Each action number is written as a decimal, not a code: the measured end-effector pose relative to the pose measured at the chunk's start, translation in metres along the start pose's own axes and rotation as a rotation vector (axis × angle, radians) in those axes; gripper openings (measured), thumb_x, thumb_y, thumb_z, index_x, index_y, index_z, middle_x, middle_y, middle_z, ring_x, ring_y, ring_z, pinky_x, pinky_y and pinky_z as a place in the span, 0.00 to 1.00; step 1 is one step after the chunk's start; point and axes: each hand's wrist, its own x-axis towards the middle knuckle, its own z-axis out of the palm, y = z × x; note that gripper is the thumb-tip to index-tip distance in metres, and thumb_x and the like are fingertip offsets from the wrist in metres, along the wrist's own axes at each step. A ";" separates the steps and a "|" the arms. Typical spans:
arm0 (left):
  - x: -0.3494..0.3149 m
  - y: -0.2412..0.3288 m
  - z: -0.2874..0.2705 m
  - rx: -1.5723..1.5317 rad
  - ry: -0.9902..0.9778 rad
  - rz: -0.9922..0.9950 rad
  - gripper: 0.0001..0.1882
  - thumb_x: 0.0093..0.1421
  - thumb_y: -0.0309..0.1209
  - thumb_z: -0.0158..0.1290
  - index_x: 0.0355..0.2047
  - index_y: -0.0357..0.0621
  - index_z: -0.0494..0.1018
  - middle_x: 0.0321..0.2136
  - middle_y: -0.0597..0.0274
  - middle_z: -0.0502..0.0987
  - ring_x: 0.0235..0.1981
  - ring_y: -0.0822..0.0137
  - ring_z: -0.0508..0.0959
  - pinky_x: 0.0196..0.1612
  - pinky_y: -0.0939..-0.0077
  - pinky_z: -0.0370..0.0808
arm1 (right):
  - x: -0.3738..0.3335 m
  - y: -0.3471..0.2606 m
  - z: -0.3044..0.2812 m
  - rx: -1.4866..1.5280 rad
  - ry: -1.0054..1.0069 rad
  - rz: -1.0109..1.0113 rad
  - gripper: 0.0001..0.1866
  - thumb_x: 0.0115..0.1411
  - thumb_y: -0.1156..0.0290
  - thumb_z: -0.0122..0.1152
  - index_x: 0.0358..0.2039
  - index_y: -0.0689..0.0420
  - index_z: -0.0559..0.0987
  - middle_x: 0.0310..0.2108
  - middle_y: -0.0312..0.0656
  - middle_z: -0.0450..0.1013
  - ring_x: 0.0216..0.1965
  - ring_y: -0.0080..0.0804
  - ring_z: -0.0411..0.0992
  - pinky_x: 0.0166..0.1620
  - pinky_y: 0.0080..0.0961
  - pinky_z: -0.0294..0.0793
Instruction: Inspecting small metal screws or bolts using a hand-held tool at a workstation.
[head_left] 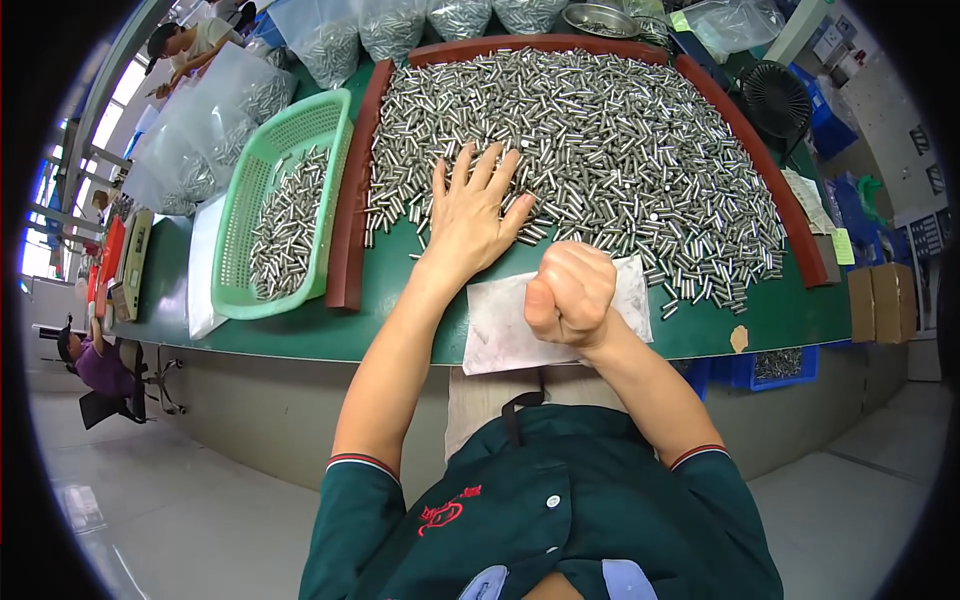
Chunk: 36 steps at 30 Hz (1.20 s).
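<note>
Your shirt: dark green (600, 480), nearest the lens, with a red motif and white buttons.
Your left hand: palm down (470, 212), fingers spread wide, over the near left part of the metal pins (600, 140); no grip on anything seen, underside hidden.
Your right hand: curled into a fist (575, 290), above the cloth; whether anything is inside, you cannot tell from this view.
Metal pins: loose, short, silvery, spread thickly across the green counter (400, 325) ahead of you, some strays at the near edge.
Pale cloth: lying at the counter's front edge (492, 335), smudged grey.
Rails: three red-brown bars, at left (347, 225), back (530, 46) and right (765, 170) of the pins.
Green basket: left of the left rail (255, 165), tilted in your view, holding more pins.
Far side: clear bags of pins (330, 45); black fan (775, 98) at right.
</note>
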 end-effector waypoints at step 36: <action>-0.076 -0.015 -0.067 -0.256 0.128 -0.334 0.10 0.44 0.17 0.51 0.30 0.36 0.70 0.27 0.56 0.70 0.29 0.58 0.70 0.32 0.70 0.67 | 0.000 0.006 -0.005 0.148 -0.026 0.132 0.15 0.50 0.73 0.48 0.10 0.58 0.59 0.09 0.36 0.53 0.08 0.28 0.51 0.12 0.22 0.47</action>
